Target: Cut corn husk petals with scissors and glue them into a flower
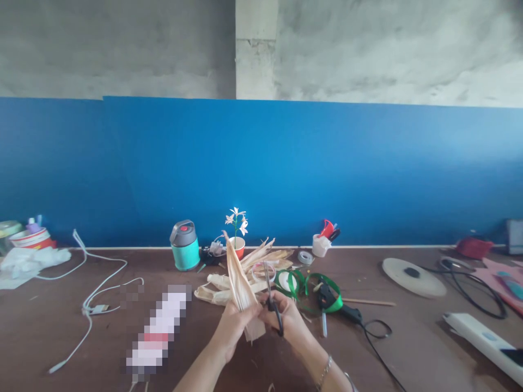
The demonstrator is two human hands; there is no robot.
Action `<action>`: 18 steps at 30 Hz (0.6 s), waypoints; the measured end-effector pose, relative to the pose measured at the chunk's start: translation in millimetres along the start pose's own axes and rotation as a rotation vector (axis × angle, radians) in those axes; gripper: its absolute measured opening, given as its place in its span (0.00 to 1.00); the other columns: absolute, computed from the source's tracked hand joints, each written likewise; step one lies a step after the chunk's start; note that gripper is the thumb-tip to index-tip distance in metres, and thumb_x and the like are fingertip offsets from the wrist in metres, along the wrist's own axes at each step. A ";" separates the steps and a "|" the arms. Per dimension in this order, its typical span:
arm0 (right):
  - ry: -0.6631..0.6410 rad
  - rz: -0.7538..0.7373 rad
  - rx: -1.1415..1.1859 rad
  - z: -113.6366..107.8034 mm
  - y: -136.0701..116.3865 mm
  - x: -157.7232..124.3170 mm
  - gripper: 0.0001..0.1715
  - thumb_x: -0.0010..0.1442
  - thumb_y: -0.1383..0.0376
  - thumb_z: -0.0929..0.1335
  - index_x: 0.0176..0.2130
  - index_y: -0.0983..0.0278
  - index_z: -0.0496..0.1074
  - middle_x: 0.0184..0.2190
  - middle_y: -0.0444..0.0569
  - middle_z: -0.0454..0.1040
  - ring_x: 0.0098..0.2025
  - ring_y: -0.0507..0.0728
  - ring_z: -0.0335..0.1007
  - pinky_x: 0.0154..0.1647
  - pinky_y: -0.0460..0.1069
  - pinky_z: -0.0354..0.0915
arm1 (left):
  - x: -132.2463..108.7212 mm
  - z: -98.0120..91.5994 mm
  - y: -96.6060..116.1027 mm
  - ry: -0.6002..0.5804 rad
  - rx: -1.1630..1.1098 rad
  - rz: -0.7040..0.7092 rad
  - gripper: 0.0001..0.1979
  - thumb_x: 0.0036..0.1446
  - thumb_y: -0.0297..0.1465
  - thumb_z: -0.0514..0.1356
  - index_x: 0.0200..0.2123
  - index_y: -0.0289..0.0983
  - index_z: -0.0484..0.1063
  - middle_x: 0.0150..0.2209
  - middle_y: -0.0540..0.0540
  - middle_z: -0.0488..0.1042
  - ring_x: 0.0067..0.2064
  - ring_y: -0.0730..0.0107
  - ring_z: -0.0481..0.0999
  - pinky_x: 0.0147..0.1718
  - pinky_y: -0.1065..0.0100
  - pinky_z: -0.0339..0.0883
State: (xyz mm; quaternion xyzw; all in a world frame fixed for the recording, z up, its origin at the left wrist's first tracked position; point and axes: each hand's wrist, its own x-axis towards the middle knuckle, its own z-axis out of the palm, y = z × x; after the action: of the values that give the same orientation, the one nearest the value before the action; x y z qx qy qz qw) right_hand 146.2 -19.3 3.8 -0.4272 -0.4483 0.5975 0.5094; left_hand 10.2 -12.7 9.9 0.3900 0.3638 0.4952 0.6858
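Observation:
My left hand point(234, 324) is closed around a dried corn husk point(239, 277), which stands up from my grip with its pointed tip toward the wall. In my right hand point(287, 316) is a pair of scissors point(279, 322), fingers wrapped about the dark handles and blades pointing away from me. The two hands almost meet at the lower part of the husk. Behind them more dried husks point(265, 256) lie in a loose pile. Green ribbon point(301, 282) curls just beyond my right hand.
A glue gun point(327, 296) with a black cord lies to the right, near a wooden stick point(370, 302). Farther back stand a teal flask point(186, 253), a red-and-white pot point(238, 247) with white flowers, and a white cup point(321, 246) of tools. White cables point(87, 299) sprawl at left.

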 end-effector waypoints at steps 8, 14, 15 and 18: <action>0.017 0.011 0.041 -0.7 -6.2 -4.9 0.22 0.37 0.58 0.76 0.31 0.64 0.67 0.15 0.35 0.62 0.15 0.45 0.55 0.14 0.40 0.54 | -12.5 14.8 8.6 -0.006 -0.051 0.012 0.23 0.41 0.36 0.69 0.40 0.30 0.76 0.33 0.37 0.80 0.32 0.51 0.79 0.30 0.58 0.72; 0.105 0.008 0.016 0.1 -9.0 -5.7 0.18 0.42 0.60 0.73 0.32 0.64 0.67 0.15 0.37 0.65 0.16 0.46 0.56 0.15 0.40 0.52 | -9.5 11.2 10.7 0.121 -0.041 0.069 0.22 0.40 0.38 0.69 0.38 0.31 0.77 0.34 0.38 0.80 0.36 0.51 0.79 0.33 0.60 0.71; 0.109 0.004 -0.002 -0.6 -9.2 -5.2 0.18 0.42 0.59 0.72 0.32 0.64 0.66 0.15 0.37 0.65 0.16 0.47 0.56 0.15 0.40 0.52 | -6.5 7.0 10.4 0.172 -0.048 0.082 0.22 0.40 0.38 0.69 0.38 0.31 0.77 0.33 0.39 0.80 0.35 0.51 0.79 0.32 0.61 0.71; 0.010 0.037 -0.089 -2.1 -8.8 -4.4 0.21 0.43 0.54 0.72 0.32 0.65 0.66 0.17 0.41 0.69 0.18 0.48 0.62 0.15 0.40 0.52 | 3.0 -7.7 9.2 0.310 -0.097 0.151 0.19 0.39 0.38 0.69 0.33 0.31 0.76 0.30 0.41 0.80 0.34 0.55 0.79 0.33 0.62 0.71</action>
State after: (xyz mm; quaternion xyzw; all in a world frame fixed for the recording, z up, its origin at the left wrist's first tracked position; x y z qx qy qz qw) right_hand 150.7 -22.7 12.1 -0.4607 -0.4638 0.5841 0.4811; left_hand 0.5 -6.5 14.5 0.3015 0.4104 0.6168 0.6002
